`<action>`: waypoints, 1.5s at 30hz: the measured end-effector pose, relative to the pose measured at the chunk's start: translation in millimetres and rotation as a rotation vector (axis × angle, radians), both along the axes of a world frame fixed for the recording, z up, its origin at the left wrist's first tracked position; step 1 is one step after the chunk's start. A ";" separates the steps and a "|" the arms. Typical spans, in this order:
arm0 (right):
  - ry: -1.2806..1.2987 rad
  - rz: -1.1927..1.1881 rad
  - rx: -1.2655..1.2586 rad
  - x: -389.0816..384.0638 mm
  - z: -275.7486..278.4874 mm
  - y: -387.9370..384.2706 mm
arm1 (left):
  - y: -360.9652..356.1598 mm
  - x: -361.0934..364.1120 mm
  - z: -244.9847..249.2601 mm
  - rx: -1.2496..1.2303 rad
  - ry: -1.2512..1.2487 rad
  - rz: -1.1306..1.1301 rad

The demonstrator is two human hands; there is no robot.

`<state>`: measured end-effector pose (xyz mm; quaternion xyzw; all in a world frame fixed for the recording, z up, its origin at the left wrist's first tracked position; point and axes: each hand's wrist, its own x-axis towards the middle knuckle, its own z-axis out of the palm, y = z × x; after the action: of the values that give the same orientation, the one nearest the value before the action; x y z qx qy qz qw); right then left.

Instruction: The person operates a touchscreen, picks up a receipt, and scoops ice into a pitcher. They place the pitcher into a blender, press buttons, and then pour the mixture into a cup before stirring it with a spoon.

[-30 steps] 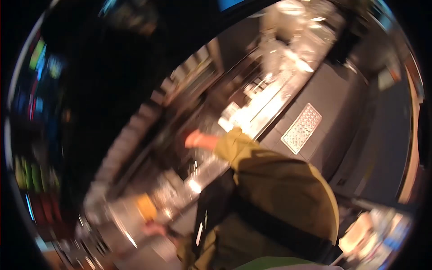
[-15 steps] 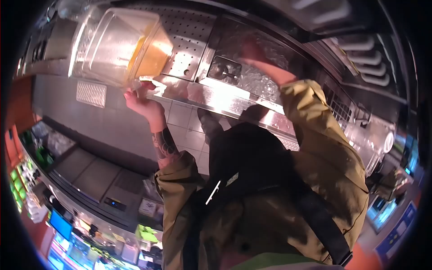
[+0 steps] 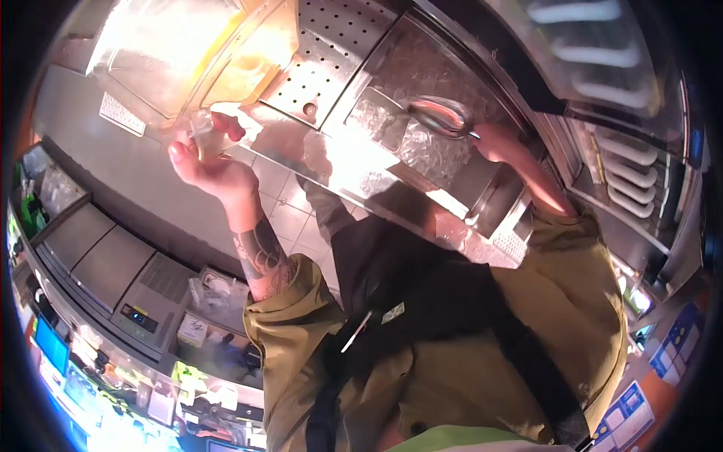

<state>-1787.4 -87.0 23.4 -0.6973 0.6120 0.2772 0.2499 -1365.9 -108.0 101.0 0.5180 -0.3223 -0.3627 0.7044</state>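
Observation:
My left hand (image 3: 215, 162) is palm up, with fingers curled around a small clear plastic thing (image 3: 202, 134); I cannot tell its kind. It is just below a large clear container (image 3: 151, 64) with an orange-yellow band, washed out by glare. On the other side, my right hand (image 3: 497, 143) grips the handle of a shiny metal scoop (image 3: 440, 117), blurred by motion. The scoop's head hangs over the clear ice (image 3: 437, 154) in the steel ice bin (image 3: 489, 94).
A perforated steel drain tray (image 3: 301, 90) lies between the container and the bin. White curved handles (image 3: 629, 181) line the right side. Tiled floor (image 3: 282, 203) shows below the counter, and a grey appliance with a small display (image 3: 139, 318) stands behind at lower left.
My right hand has drawn back from over the ice toward the right, and the metal scoop now shows in it. My left hand has shifted slightly left and down, as the whole view moved closer.

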 end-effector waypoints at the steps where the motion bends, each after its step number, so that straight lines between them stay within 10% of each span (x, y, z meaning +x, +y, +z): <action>1: 0.095 -0.035 -0.108 -14.9 -23.1 0.5 | -0.7 2.6 -3.8 -0.007 0.036 -0.006; 8: -0.003 0.146 -0.300 46.9 -213.3 -78.5 | -10.8 7.3 -6.7 -0.032 0.007 -0.118; 15: -0.568 -0.077 -0.514 -7.6 -123.1 -24.5 | -53.1 2.9 -8.4 -0.035 0.033 -0.181; 24: -0.528 -0.288 -0.417 -28.1 89.6 13.1 | -52.8 5.4 -13.8 0.038 -0.019 -0.251; 33: -0.585 0.100 -0.389 96.6 308.7 -81.4 | -50.7 -6.7 -5.3 -0.030 -0.060 -0.142; 36: -0.503 -0.009 -0.108 138.3 331.3 -109.0 | -50.0 -8.4 -1.1 -0.079 -0.045 -0.176; 38: -0.498 0.393 -0.315 122.3 318.2 -115.4 | -51.6 -6.5 -6.1 -0.084 -0.097 -0.176; 42: -0.476 -0.196 -0.101 74.7 319.7 -68.5 | -41.7 -11.0 -0.5 0.004 -0.211 -0.133; 45: -0.632 -0.181 -0.062 -3.3 222.5 -39.9 | -4.8 -43.3 20.8 -0.035 -0.332 0.003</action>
<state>-1790.7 -126.9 245.8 -0.6988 0.5719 0.0052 0.4297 -1409.2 -112.8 121.8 0.5588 -0.4398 -0.2653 0.6511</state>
